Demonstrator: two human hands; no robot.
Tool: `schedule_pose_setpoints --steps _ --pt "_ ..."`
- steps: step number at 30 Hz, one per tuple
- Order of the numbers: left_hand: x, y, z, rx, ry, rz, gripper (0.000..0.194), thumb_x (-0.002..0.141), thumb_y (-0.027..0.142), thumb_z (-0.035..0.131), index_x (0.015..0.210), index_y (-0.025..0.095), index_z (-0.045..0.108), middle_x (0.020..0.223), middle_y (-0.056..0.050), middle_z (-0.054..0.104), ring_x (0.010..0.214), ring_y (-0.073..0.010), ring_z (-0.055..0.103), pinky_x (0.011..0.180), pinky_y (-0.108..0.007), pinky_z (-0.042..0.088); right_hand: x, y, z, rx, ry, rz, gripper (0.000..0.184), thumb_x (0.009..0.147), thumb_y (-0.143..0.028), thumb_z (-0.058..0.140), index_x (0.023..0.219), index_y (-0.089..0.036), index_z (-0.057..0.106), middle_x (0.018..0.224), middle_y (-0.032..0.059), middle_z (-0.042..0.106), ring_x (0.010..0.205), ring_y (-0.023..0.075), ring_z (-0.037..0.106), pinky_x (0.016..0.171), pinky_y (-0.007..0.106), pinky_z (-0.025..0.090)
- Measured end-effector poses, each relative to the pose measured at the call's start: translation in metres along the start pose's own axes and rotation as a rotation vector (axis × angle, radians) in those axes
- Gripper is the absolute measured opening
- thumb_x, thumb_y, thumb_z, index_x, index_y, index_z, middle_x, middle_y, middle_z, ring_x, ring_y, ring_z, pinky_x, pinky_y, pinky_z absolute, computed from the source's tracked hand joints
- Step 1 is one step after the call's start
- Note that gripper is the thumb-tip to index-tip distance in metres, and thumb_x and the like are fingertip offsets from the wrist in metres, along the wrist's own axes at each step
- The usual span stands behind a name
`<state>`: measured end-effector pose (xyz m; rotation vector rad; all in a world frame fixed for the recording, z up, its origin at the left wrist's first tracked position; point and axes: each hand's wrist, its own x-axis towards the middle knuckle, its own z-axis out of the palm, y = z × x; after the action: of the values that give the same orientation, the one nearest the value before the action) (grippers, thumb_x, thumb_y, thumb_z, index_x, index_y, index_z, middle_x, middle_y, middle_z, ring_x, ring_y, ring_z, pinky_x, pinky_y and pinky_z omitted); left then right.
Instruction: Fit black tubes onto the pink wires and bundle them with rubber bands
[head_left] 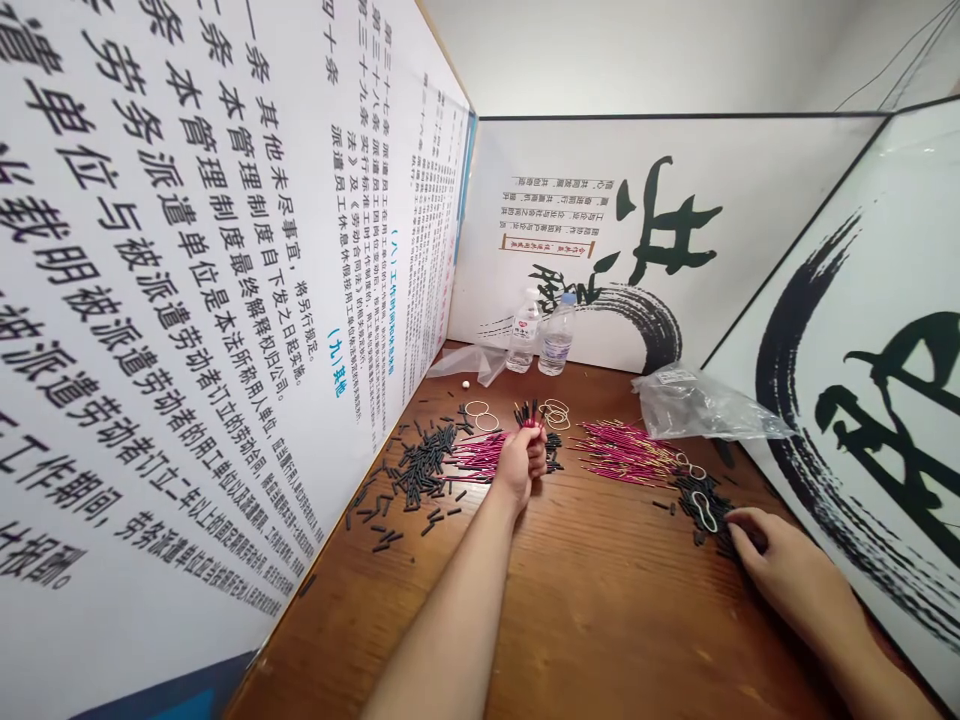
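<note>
My left hand (pixel 521 467) is closed around a bundle of thin magenta sticks (pixel 529 416), whose black tips stick up above the fist. Beneath and beside it lie more magenta sticks with black ends (pixel 474 457). At the right, my right hand (pixel 787 570) has its fingers curled down to a pile of short black tube-like pieces (pixel 703 505); anything pinched between the fingertips is hidden. A loose spread of magenta sticks with gold ends (pixel 622 450) lies between the hands, farther back. Left of my left hand is a larger heap of short black pieces (pixel 426 465).
Rubber bands (pixel 555 413) lie behind my left fist, with others (pixel 703 510) on the right pile. Two water bottles (pixel 556 340) stand at the back of the wooden table (pixel 585 600). A clear plastic bag (pixel 690 400) lies back right. Printed panels (pixel 600 220) enclose three sides.
</note>
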<state>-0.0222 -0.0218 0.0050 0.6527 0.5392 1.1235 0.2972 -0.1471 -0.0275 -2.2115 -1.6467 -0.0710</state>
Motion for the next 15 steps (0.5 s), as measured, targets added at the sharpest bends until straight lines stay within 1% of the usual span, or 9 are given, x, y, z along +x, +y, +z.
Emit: schedule_pose_setpoints --steps 4,10,12,15 --pt "-0.0009 0.0007 0.0007 0.005 0.011 -0.001 0.014 0.069 0.028 0.055 0.067 0.017 0.047 0.047 0.011 0.016 0.038 -0.0035 0.012 0.039 -0.021 0.008 -0.0013 -0.0028 0.0003 0.026 0.073 -0.004 0.035 0.079 -0.049 0.040 0.090 -0.024 0.061 0.096 0.0062 0.069 0.089 0.0269 0.063 0.079 0.040 0.048" --pt "-0.0012 0.0007 0.0017 0.001 0.019 -0.008 0.014 0.068 0.028 0.055 0.067 0.017 0.047 0.046 0.011 0.017 0.038 -0.0033 0.012 0.040 -0.021 0.008 -0.0037 -0.0050 -0.0008 0.022 0.120 0.014 0.038 0.081 -0.048 0.038 0.096 -0.024 0.063 0.096 0.0079 0.069 0.087 0.0285 0.064 0.074 0.040 0.048" --pt "-0.0012 0.0006 0.0017 0.001 0.024 -0.005 0.015 0.068 0.029 0.056 0.067 0.017 0.047 0.046 0.011 0.017 0.038 -0.0033 0.013 0.040 -0.021 0.008 -0.0040 -0.0072 -0.0014 0.032 0.146 0.006 0.038 0.081 -0.047 0.038 0.097 -0.023 0.062 0.097 0.0082 0.069 0.088 0.0282 0.064 0.076 0.040 0.048" --pt "-0.0008 0.0003 0.0011 0.000 0.025 -0.003 0.016 0.069 0.029 0.056 0.067 0.017 0.047 0.047 0.011 0.017 0.038 -0.0032 0.013 0.040 -0.021 0.009 -0.0046 -0.0110 -0.0017 0.052 0.152 -0.010 0.037 0.082 -0.046 0.037 0.096 -0.022 0.061 0.099 0.0084 0.068 0.091 0.0277 0.064 0.080 0.039 0.048"
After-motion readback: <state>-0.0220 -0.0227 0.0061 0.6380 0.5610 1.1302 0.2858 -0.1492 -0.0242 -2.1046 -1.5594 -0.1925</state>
